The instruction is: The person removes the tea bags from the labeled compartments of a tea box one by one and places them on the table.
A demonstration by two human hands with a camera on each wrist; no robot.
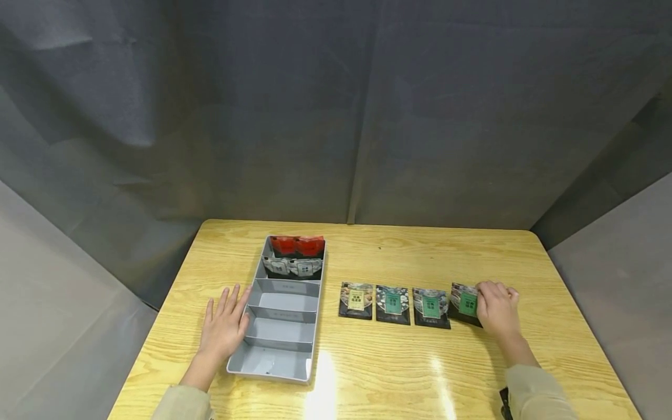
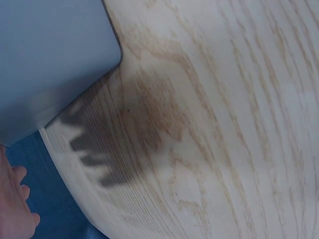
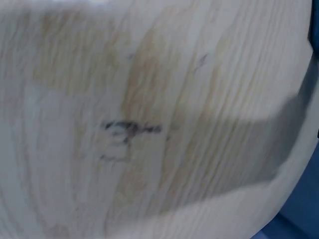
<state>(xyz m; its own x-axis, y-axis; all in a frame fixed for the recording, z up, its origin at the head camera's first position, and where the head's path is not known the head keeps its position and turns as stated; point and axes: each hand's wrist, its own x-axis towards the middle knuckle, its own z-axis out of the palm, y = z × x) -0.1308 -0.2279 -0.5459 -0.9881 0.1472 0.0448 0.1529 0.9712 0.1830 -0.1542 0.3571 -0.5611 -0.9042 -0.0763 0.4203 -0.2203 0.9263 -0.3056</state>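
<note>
My right hand [image 1: 497,308] grips the right edge of a black sachet with a green label [image 1: 464,303], the rightmost in a row; its fingers cover that edge. To its left lie two more green-labelled sachets, one [image 1: 431,307] beside the other [image 1: 392,303], then a yellow-labelled sachet [image 1: 356,300]. Fingers spread, my left hand [image 1: 223,326] rests against the left side of a grey divided tray [image 1: 314,344]. In the left wrist view, fingertips of the left hand [image 2: 15,199] show below the tray wall [image 2: 55,59]. The right wrist view shows neither hand nor sachet.
Red sachets [image 1: 297,246] stand in the tray's back compartment, with silver-grey sachets [image 1: 292,267] in front of them. Everything sits on a wood-grain table [image 1: 388,373], with a dark grey curtain [image 1: 283,116] behind it. Near the right sleeve lies a small black item [image 1: 505,402].
</note>
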